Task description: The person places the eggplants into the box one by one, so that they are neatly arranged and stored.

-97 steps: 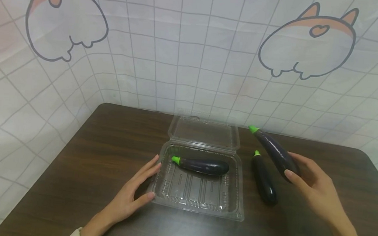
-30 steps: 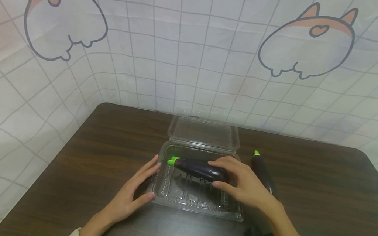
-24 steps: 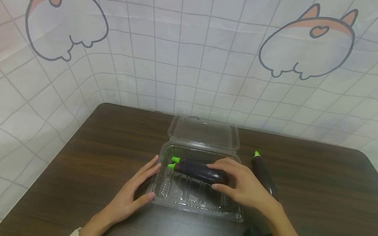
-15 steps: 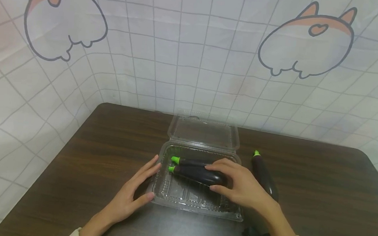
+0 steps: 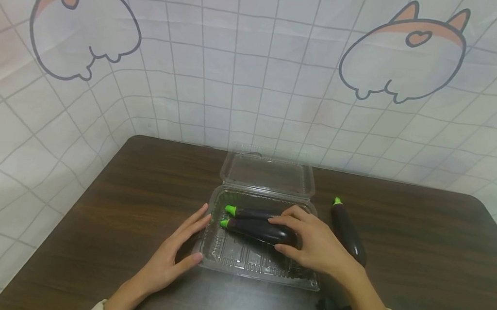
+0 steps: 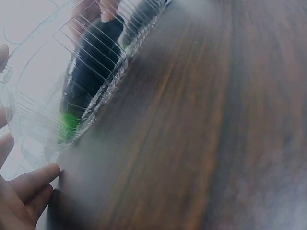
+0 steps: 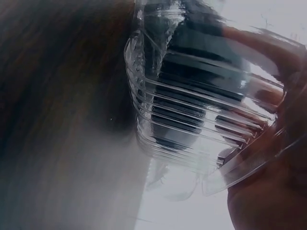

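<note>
Eggplant [image 5: 259,230], gripped at its thick end by the right hand [image 5: 319,241], extends lengthwise from those fingers toward the left hand [image 5: 163,260], straight-fingered against the box [image 5: 256,274].

Soft light, glare on tabletop [image 5: 236,305], blurred wrist views

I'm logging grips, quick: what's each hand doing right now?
Left hand: open, fingertips at the left rim of the clear rectangular plastic container.
Right hand: holding the nearer glossy, dark-purple, green-stemmed eggplant inside that container.
</note>
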